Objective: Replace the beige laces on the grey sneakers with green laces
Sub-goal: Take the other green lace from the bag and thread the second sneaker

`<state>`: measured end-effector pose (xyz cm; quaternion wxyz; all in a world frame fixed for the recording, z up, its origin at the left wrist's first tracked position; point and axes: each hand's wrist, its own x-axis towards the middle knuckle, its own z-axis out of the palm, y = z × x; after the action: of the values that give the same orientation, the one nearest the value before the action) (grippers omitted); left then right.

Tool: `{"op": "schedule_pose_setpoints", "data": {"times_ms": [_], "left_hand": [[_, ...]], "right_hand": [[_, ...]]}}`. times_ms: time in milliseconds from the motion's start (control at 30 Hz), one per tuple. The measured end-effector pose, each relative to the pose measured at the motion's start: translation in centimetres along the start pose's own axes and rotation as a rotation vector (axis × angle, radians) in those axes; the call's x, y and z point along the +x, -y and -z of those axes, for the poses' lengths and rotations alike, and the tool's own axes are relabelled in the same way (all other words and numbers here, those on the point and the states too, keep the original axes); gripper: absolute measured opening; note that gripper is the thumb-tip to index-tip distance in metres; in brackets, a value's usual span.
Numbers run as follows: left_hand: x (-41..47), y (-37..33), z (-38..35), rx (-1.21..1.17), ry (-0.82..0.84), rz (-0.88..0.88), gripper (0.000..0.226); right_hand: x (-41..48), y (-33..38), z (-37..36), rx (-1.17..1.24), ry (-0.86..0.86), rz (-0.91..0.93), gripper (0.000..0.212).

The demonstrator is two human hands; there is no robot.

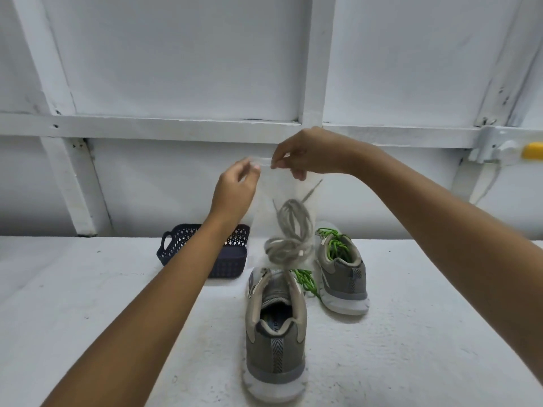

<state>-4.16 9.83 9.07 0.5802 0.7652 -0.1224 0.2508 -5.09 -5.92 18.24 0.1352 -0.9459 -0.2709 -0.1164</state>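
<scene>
Two grey sneakers stand on the white table, heels toward me. The near sneaker [276, 333] is at centre and the far sneaker [342, 271] sits to its right. Green laces [336, 242] are threaded in the far one, and a green lace [307, 282] trails beside the near one. Above the shoes hangs a clear plastic bag [266, 207] holding the coiled beige laces [291, 233]. My left hand [235, 192] and my right hand [308, 154] both pinch the bag's top edge.
A dark blue perforated basket [179, 245] stands on the table behind my left forearm. A white panelled wall with beams runs along the back. A yellow object [533, 149] on a white bracket sits at the far right of the wall.
</scene>
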Motion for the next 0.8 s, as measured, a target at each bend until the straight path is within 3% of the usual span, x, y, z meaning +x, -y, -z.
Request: {"op": "schedule_pose_setpoints", "data": {"times_ms": [100,233,333,400,533,667,800], "left_hand": [[-0.1,-0.4,-0.8,-0.253,-0.001,0.1,0.016],[-0.6,0.8,-0.9,-0.482,-0.022,0.219,0.011],[-1.0,1.5,-0.5,-0.527,-0.013,0.239,0.009],[-0.9,1.8,-0.3,-0.552,-0.013,0.237,0.008],[-0.9,1.9,-0.3,-0.554,-0.017,0.218,0.008],[-0.9,1.9,-0.2,-0.54,-0.048,0.184,0.009],[-0.8,2.0,0.5,-0.474,0.069,0.167,0.012]], "right_hand": [[-0.5,-0.1,-0.5,-0.016,-0.049,0.014,0.013],[-1.3,-2.1,-1.5,-0.123,-0.255,0.006,0.024],[-2.0,-3.8,-2.3,0.018,-0.244,-0.16,0.023],[-2.3,-4.5,-3.0,0.268,-0.195,-0.264,0.02],[-2.6,-5.1,-3.9,0.572,-0.219,-0.313,0.021],[-2.7,-5.3,-4.1,0.665,-0.201,-0.306,0.017],[-2.9,-5.6,-4.2,0.674,-0.201,-0.279,0.014]]}}
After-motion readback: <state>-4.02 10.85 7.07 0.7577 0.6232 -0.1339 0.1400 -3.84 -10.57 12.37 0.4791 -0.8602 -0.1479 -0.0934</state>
